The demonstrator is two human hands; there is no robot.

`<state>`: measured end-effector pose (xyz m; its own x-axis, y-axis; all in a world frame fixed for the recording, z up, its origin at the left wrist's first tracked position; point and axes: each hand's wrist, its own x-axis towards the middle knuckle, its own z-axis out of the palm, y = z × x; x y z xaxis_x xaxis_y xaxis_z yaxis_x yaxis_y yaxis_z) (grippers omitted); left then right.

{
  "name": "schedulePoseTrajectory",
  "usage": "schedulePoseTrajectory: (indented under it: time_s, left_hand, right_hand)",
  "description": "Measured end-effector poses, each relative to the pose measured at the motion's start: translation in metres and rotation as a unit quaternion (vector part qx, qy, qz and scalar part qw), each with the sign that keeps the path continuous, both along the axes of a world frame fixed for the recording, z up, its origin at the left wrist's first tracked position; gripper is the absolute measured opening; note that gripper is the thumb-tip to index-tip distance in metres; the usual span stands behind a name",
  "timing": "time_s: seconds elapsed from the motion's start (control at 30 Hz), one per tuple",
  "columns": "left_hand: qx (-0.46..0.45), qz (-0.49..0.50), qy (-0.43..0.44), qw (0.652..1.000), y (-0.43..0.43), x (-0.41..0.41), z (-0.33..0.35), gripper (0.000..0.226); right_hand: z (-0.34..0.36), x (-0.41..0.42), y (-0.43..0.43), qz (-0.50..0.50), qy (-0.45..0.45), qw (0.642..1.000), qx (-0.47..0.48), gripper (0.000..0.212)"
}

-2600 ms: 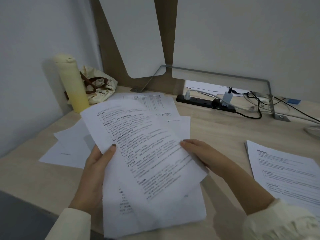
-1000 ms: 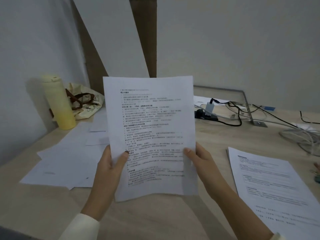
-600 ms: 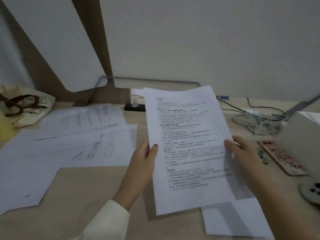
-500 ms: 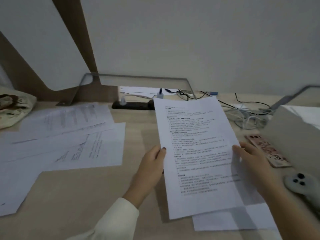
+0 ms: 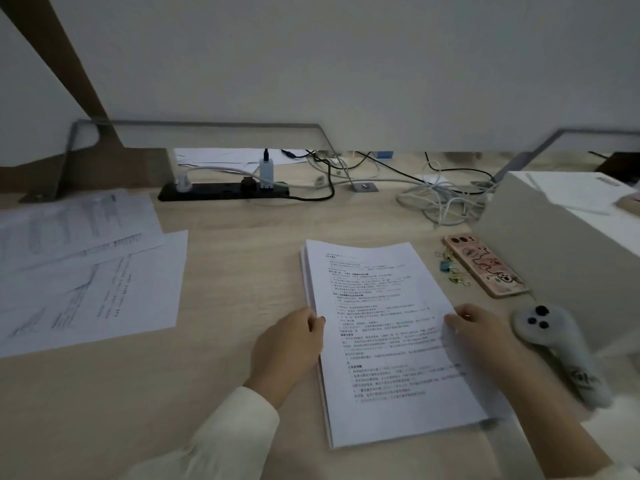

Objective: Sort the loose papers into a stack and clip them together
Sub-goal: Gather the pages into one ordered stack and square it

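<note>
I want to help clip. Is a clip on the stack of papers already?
No, the stack has no clip; the binder clips lie beside it.

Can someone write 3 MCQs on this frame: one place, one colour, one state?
1. Where do the binder clips lie?
A. On top of the stack
B. Between the stack and the phone
C. Beside the power strip

2. What colour is the power strip?
A. Black
B. White
C. Yellow

3. What state is the stack in?
A. Held up in the air
B. Flat on the desk, a hand at each side edge
C. Already clipped at the top

Key: 1 B, the clips sit on the desk just left of the phone and right of the stack. 2 A, its long body is black, with a white charger plugged in. 3 B, the sheets rest on the desk with the left hand at the left edge and the right hand at the right edge; no clip shows on them.
</note>
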<state>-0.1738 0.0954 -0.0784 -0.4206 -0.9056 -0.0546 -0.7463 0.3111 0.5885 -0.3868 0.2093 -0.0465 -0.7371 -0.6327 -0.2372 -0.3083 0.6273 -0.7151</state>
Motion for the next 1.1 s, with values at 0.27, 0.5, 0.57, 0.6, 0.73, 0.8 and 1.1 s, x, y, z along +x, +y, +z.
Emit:
schedulePoseTrajectory:
  time_s: [0.27,0.5,0.57,0.6,0.73,0.8,1.1]
  left_hand:
    - [-0.040,-0.012,-0.048,0.998,-0.001,-0.002,0.000,0.027]
    - [-0.043,-0.033,-0.108,0.993,-0.001,-0.002,0.001,0.033]
    - [-0.039,-0.034,-0.103,0.993,-0.001,-0.001,0.001,0.035]
    - [-0.039,-0.033,-0.097,0.994,-0.002,0.001,0.001,0.034]
    - [-0.028,-0.034,-0.046,0.998,-0.006,0.013,-0.002,0.027]
    - [-0.036,-0.023,-0.017,0.999,-0.009,0.026,-0.003,0.022]
    - [-0.180,0.109,-0.005,0.978,-0.062,0.132,0.003,0.033]
  right_hand:
    - [0.001,0.006,-0.001,0.016,0.042,0.999,0.008,0.018]
    - [-0.005,0.009,-0.007,0.025,0.085,0.995,0.046,0.017]
    - [-0.006,0.011,-0.010,0.022,0.094,0.993,0.061,0.017]
    - [-0.006,0.013,-0.011,0.019,0.104,0.992,0.070,0.020]
    - [-0.002,0.019,-0.010,0.042,0.178,0.975,0.130,0.041]
    - [0.004,0.025,-0.009,0.067,0.237,0.954,0.172,0.049]
    - [0.032,0.115,-0.100,0.233,0.296,0.925,0.050,0.050]
